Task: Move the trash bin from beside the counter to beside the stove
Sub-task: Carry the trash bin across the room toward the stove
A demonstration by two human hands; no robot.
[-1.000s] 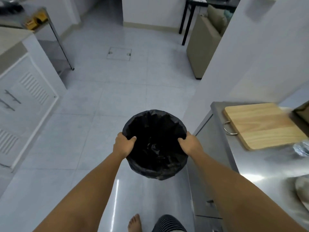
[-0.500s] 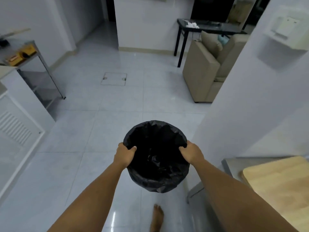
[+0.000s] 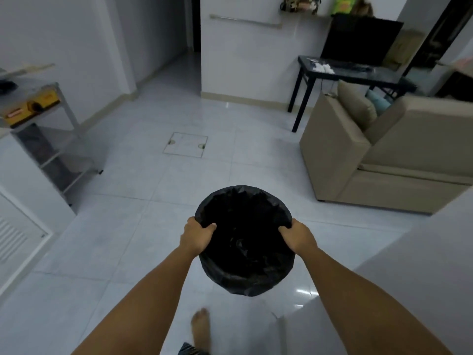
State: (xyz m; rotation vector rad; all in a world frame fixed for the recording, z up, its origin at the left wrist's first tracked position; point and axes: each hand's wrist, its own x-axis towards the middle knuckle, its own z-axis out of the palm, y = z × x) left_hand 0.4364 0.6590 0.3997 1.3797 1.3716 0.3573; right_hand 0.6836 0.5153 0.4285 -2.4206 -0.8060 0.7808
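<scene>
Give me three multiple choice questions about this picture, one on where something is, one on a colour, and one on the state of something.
1. Where is the trash bin?
A. Held up over the tiled floor
B. Standing on the sofa
C. On the black table

2. What colour is the bin's liner?
A. White
B. Black
C. Blue

3. How is the bin being held?
A. By one hand only
B. By both hands at the rim
C. By no hand

Answers:
1 A: the bin hangs in front of the person above the floor, apart from the sofa.
2 B: the bag folded over the rim is black.
3 B: the left hand and right hand each grip an opposite side of the rim.
</scene>
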